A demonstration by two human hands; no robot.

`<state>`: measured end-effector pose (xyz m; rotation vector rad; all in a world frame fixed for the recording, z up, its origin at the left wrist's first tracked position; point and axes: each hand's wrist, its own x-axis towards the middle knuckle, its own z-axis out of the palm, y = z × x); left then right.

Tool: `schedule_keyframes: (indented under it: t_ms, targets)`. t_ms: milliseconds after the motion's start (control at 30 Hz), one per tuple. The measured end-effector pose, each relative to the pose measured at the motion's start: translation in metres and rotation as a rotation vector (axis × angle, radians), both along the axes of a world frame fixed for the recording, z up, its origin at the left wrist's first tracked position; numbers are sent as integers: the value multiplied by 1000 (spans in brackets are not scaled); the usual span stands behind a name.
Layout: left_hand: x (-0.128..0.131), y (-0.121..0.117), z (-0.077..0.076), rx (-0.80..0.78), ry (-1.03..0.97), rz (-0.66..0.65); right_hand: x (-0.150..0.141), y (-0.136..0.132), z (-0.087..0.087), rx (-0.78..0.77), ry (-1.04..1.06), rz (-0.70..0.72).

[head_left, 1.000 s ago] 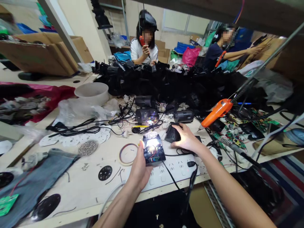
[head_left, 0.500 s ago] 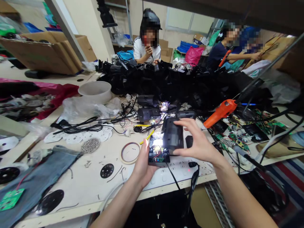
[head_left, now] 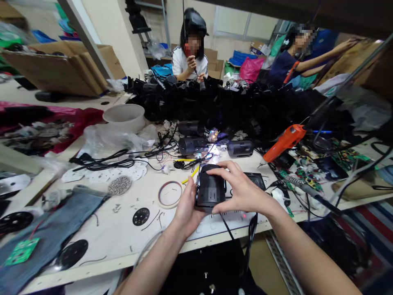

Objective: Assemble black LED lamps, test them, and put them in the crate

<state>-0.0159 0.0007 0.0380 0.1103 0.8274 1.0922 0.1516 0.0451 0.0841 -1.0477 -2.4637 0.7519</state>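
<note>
Black plastic housing cover (head_left: pixel 211 189) has been moved leftward since earlier, gripped by right hand (head_left: pixel 242 186), its left side clasped by left hand (head_left: pixel 186 205).

Case (head_left: pixel 209 191): blk plastic, semi-gloss. Far L of case: cloth (head_left: pixel 59 221), matt denim. R of case: driver (head_left: pixel 284 143), smooth plastic. Behind-L of case: tub (head_left: pixel 123 124), cloudy plastic.

Pillar (head_left: pixel 115 37): cream | wall (head_left: pixel 175 16): beyond it | window (head_left: pixel 245 24): right of it | post (head_left: pixel 84 39): left of it | bench (head_left: pixel 113 229): my side of it
</note>
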Motion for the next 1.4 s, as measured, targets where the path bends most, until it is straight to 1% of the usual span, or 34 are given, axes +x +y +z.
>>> schedule_keyframes:
  t_ms: [167,333,500,667,833,1067,1267,1400]
  targets:
    - [-1,2,3,-28,44,-54,3,4,3,-59,65,-35]
    - [-1,10,5,-65,10,-117,3,10,5,-112,112,-93]
    - [0,18,8,-73,-20,-180,2,15,0,-99,101,-78]
    - [1,21,3,-65,-49,-208,4,17,-3,-113,83,-67]
    - [3,22,0,-61,-73,-210,5,18,-5,-132,73,-68]
    - [4,23,4,-89,-13,-206,3,15,-3,-142,52,-84]
    - [4,23,7,-75,-17,-213,4,15,-5,-145,57,-77]
    - [4,23,7,-81,-38,-196,4,15,-4,-166,62,-76]
